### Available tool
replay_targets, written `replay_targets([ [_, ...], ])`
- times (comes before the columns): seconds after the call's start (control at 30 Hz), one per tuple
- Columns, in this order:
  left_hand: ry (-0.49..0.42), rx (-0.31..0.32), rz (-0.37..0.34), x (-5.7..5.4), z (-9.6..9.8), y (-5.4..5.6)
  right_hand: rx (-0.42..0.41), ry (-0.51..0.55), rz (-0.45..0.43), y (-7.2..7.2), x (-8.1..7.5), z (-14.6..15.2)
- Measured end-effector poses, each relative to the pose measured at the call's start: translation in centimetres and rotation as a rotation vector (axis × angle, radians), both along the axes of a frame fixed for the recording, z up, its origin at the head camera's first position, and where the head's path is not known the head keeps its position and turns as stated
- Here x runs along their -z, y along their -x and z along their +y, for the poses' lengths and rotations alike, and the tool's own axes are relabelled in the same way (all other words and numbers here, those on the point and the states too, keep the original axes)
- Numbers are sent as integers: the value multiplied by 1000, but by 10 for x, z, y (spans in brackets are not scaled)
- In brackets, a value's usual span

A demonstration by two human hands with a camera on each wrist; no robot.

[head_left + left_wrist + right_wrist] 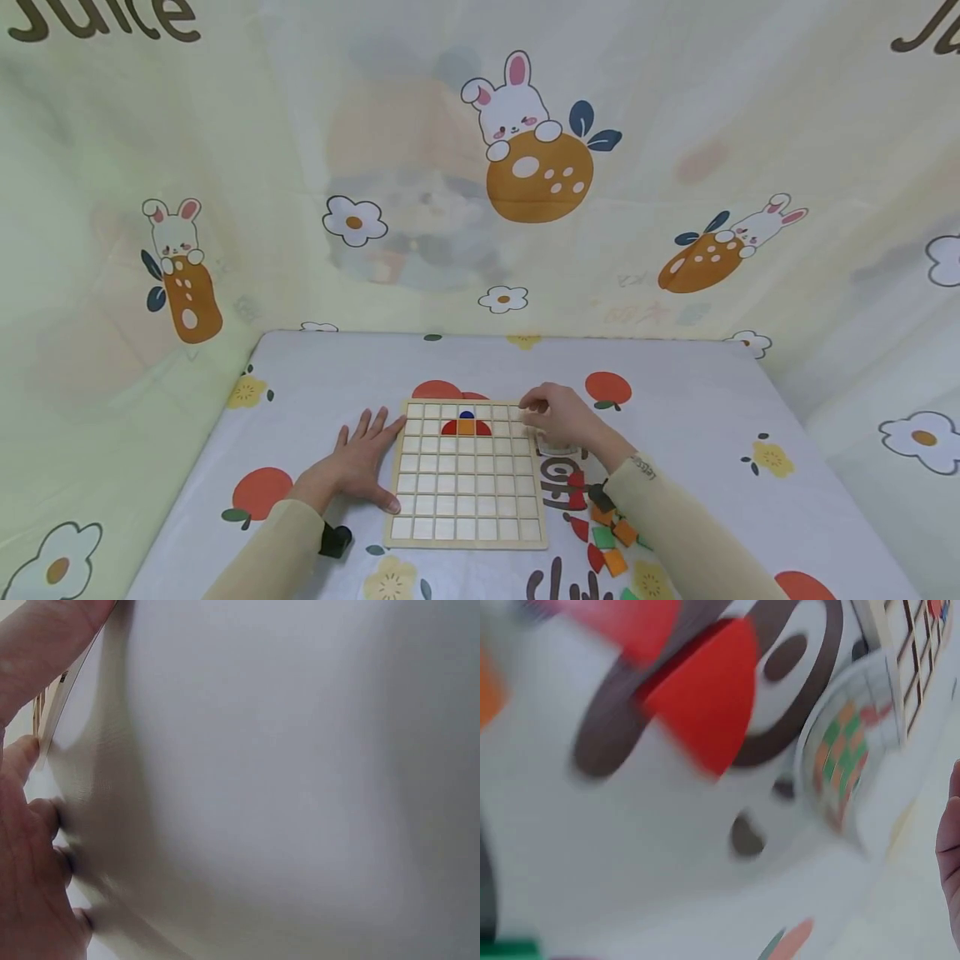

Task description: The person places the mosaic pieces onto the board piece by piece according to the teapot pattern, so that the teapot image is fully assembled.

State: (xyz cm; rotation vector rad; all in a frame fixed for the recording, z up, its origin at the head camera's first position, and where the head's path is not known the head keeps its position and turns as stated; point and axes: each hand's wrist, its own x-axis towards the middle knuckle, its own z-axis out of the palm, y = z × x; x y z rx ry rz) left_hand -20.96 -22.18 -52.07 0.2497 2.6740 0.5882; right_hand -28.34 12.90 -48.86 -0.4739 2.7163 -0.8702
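A pale wooden grid board (467,483) lies on the table. Near its far edge are a small blue piece (467,414), an orange square (466,428) and red rounded pieces (483,429) on either side. My left hand (358,467) is spread flat along the board's left side, thumb and index finger at the rim. At the far right corner is my right hand (558,414), its fingers bent close over the rim; I cannot tell whether they pinch anything. Below it, a curled sheet with a checkered print (847,742) lies against the board's edge.
Loose orange squares (615,562), green squares (603,537) and red quarter-round pieces (709,697) lie right of the board, partly under the right forearm. A fruit-and-flower cloth (300,400) covers the table. Printed curtains (420,275) stand at the back and sides.
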Motion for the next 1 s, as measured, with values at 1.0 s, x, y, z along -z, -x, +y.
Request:
replay_targets([
  [1.0,2,5,-2,-1,1,-1,191,-11,-77,-58,22,180],
])
